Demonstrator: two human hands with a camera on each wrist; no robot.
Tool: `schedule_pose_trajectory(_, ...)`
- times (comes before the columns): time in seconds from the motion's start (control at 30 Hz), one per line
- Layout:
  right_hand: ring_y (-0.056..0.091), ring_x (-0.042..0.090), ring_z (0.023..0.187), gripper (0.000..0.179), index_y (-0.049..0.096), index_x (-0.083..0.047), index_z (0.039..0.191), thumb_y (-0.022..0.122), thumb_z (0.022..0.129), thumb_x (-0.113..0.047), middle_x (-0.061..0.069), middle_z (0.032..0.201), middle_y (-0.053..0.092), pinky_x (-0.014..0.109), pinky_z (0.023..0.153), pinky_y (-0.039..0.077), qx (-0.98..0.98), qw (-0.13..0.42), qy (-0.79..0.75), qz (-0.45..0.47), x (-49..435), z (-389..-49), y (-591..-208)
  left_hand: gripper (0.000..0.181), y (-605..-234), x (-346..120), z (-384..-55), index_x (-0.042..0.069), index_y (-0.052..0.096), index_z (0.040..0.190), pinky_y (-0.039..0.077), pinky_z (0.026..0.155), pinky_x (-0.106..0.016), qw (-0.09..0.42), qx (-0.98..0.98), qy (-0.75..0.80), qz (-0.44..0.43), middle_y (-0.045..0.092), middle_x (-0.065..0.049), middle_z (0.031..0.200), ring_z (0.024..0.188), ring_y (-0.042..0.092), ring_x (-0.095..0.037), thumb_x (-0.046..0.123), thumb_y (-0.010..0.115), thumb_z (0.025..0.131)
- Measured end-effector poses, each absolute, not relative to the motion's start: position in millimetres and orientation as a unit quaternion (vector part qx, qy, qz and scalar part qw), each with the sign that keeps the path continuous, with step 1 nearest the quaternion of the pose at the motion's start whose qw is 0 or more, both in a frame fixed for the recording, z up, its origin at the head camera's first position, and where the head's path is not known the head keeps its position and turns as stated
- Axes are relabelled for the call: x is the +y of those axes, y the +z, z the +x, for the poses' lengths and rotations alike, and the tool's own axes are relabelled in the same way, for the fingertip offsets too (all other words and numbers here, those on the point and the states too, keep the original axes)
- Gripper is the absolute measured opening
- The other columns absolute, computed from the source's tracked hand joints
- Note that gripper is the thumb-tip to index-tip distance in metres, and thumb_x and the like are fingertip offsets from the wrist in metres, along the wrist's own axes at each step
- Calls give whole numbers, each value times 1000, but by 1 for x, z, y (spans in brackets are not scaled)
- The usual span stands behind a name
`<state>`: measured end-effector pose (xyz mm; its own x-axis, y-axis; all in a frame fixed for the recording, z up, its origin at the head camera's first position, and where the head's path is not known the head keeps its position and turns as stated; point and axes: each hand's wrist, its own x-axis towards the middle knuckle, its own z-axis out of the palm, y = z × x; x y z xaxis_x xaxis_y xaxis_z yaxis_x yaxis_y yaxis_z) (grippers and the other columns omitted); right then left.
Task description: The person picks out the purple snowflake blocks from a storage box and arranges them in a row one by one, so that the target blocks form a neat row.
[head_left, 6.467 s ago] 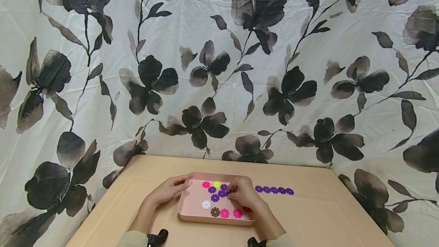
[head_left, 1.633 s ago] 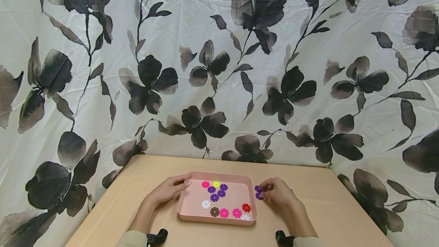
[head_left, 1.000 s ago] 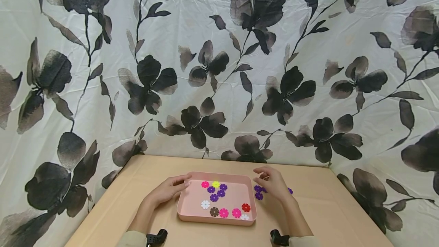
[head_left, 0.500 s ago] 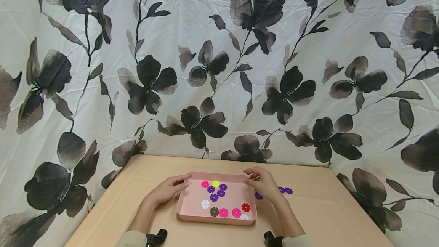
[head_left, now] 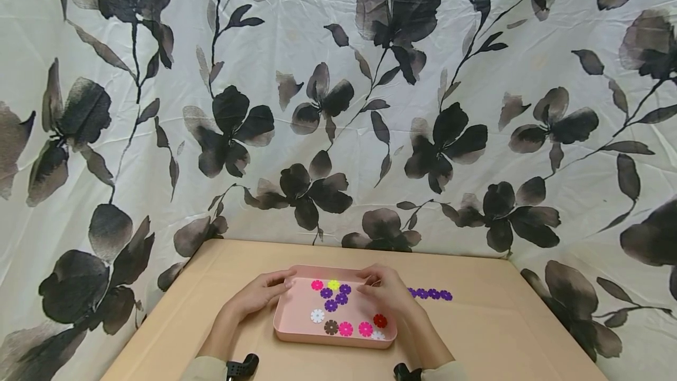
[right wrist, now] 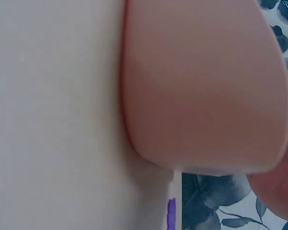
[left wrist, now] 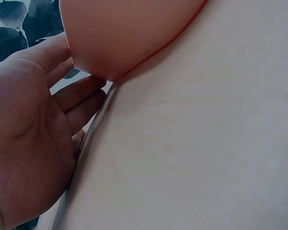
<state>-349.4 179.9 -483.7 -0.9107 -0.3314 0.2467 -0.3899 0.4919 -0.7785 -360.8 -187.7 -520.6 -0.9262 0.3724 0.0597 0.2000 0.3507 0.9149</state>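
Shallow pink tray [head_left: 312, 337] holds several flower-shaped notched discs: a purple cluster [head_left: 341, 298], a yellow disc [head_left: 333, 284], white disc [head_left: 317, 316], brown disc [head_left: 331, 327], pink disc [head_left: 345, 328] and red disc [head_left: 379, 321]. My left hand [head_left: 259, 294] holds the tray's left wall near the far corner, thumb over the rim; the left wrist view shows fingers against the outer wall. Above the tray's right side hovers my right hand [head_left: 388, 293], thumb and index finger apart, nothing visible between them. It hides part of the rim and table.
Right of the tray a row of purple discs [head_left: 433, 294] lies on the tan table [head_left: 502, 322], its near end behind my right hand. One purple disc edge [right wrist: 171, 213] shows beside the tray in the right wrist view. Flower-printed cloth [head_left: 370, 134] hangs behind.
My right hand took a purple disc from the tray, set it just below the row's left end, let go and moved back left over the tray. The left hand stayed put.
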Motion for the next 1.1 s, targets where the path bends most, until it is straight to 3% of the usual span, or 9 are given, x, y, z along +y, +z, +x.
schedule_pose_trajectory(0.33, 62, 21, 100, 31, 74, -8, 127, 73, 97, -9, 17, 121, 70, 25, 84, 57, -869, 3, 456, 192, 165, -348, -492, 48, -520, -188, -360, 13, 53, 153, 23, 127, -61, 81, 821, 535, 182, 42, -11, 165, 156, 30, -42, 30, 57, 109)
schedule_pose_trajectory(0.53, 62, 20, 101, 35, 72, -9, 130, 76, 96, -17, 13, 121, 71, 28, 84, 57, -874, -5, 449, 188, 158, -352, -497, 49, -518, -188, -360, 13, 53, 154, 23, 127, -60, 86, 818, 539, 180, 42, -11, 165, 156, 29, -41, 30, 57, 108)
schedule_pose_trajectory(0.8, 67, 19, 98, 35, 76, -11, 124, 81, 91, -21, 7, 116, 76, 27, 83, 58, -893, 25, 388, 226, 151, -357, -506, 49, -518, -189, -360, 12, 54, 153, 23, 127, -62, 80, 816, 543, 181, 43, -12, 164, 156, 30, -42, 31, 58, 108)
schedule_pose_trajectory(1.1, 58, 15, 94, 40, 71, -9, 132, 79, 93, -17, 8, 115, 70, 21, 77, 54, -886, -29, 386, 254, 150, -352, -507, 49, -519, -188, -360, 12, 54, 153, 23, 127, -62, 82, 816, 543, 180, 43, -12, 164, 156, 30, -42, 31, 58, 108)
